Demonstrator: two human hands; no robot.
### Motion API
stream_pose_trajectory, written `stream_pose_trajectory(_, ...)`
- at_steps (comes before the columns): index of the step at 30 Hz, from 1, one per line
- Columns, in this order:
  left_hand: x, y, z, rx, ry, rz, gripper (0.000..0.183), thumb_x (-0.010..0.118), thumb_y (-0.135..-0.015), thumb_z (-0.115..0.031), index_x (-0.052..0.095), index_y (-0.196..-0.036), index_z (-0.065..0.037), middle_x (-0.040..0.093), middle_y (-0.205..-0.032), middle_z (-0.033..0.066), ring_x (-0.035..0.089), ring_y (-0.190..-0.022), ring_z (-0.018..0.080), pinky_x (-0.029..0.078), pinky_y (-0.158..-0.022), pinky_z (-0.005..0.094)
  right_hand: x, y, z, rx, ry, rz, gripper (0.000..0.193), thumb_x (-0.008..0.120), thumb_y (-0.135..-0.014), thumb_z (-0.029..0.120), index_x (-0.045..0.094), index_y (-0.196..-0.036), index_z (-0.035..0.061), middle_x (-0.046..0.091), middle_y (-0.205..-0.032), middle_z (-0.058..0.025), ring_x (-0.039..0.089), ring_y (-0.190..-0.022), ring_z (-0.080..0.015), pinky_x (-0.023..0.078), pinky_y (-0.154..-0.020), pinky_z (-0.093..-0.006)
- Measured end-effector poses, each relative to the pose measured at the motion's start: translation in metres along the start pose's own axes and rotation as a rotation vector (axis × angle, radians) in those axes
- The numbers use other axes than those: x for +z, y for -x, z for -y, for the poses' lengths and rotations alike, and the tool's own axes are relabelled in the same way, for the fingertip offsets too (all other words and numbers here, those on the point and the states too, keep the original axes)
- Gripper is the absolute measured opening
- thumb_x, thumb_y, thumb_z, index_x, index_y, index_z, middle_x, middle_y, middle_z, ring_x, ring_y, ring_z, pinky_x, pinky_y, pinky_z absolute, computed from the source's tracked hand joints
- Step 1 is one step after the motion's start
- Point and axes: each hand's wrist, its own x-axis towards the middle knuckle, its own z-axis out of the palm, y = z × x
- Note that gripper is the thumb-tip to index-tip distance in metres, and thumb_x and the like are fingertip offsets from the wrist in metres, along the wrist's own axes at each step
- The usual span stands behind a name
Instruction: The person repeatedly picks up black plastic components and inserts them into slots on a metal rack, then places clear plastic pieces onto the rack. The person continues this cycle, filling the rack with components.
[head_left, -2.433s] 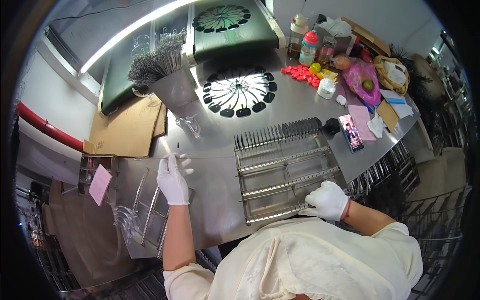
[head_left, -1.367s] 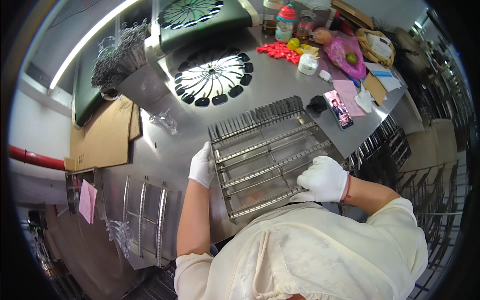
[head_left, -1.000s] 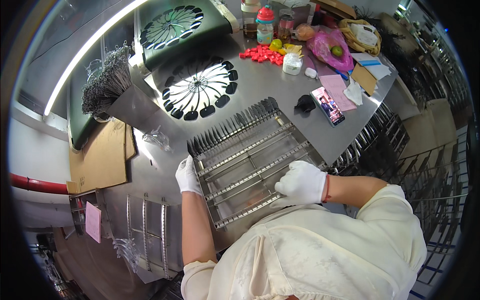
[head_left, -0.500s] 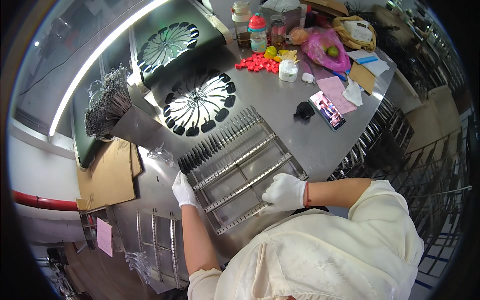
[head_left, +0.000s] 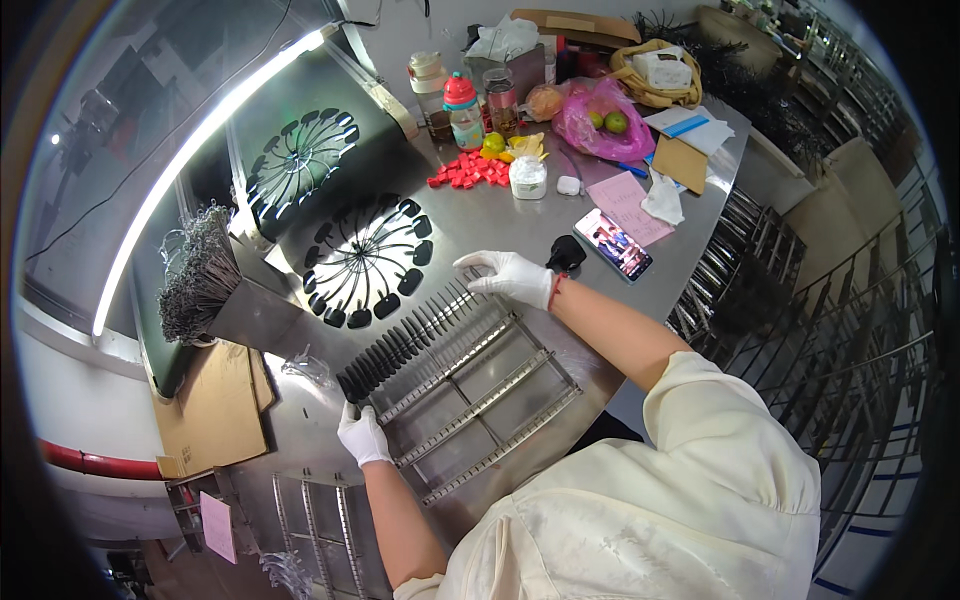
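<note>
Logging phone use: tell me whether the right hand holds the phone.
No, the phone lies on the table, apart from the right hand.

In the lower centre of the frame, the gloved left hand [head_left: 363,437] grips the left corner of a slotted metal rack [head_left: 480,405]; at mid-frame the gloved right hand [head_left: 508,277], fingers parted, is at the upper end of its row of dark flat pieces [head_left: 395,350]. Upper left of centre lies a ring of black paddles [head_left: 360,250]; a lit phone [head_left: 612,244] lies right of centre.
</note>
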Motion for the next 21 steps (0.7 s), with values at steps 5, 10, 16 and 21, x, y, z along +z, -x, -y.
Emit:
stream_pose_trajectory(5, 0.001, 0.0, -0.006, 0.116, -0.186, -0.001, 0.036, 0.058, -0.089, 0.002, 0.07, -0.123, 0.003, 0.075, -0.092, 0.0071, 0.063, -0.077, 0.0126, 0.051, -0.073, 0.0305, -0.04, 0.029, 0.045, -0.043, 0.348, -0.367, 0.042, 0.073, -0.092, 0.018, 0.065, -0.132, 0.0085, 0.074, -0.108, -0.0077, 0.068, -0.098, -0.0148, 0.054, -0.089, -0.0312)
stream_pose_trajectory(10, 0.004, 0.003, -0.011, 0.176, -0.4, -0.061, 0.041, 0.059, -0.091, -0.006, 0.065, -0.131, 0.001, 0.072, -0.116, 0.0214, 0.07, -0.11, 0.0329, 0.051, -0.097, 0.0395, -0.04, -0.034, 0.051, -0.15, 0.746, -0.243, 0.025, 0.067, -0.092, 0.029, 0.076, -0.107, 0.0122, 0.074, -0.111, -0.0125, 0.071, -0.101, -0.0295, 0.054, -0.093, -0.0389)
stream_pose_trajectory(16, 0.008, 0.01, -0.018, 0.184, -0.485, -0.075, 0.039, 0.059, -0.091, -0.009, 0.066, -0.129, -0.003, 0.07, -0.116, 0.0212, 0.067, -0.109, 0.0376, 0.051, -0.098, 0.0433, 0.058, -0.182, 0.021, -0.043, 1.242, 0.041, 0.03, 0.061, -0.09, 0.032, 0.078, -0.102, 0.011, 0.075, -0.104, -0.0161, 0.072, -0.1, -0.0341, 0.056, -0.09, -0.0426)
stream_pose_trajectory(21, 0.009, 0.016, -0.023, 0.14, -0.533, -0.097, 0.035, 0.062, -0.09, -0.012, 0.069, -0.124, -0.005, 0.071, -0.107, 0.0193, 0.069, -0.101, 0.0375, 0.053, -0.091, 0.0454, 0.106, -0.238, -0.005, 0.101, 1.361, -0.007, 0.03, 0.068, -0.083, 0.028, 0.08, -0.097, 0.0045, 0.076, -0.101, -0.0207, 0.074, -0.096, -0.0343, 0.058, -0.084, -0.0433)
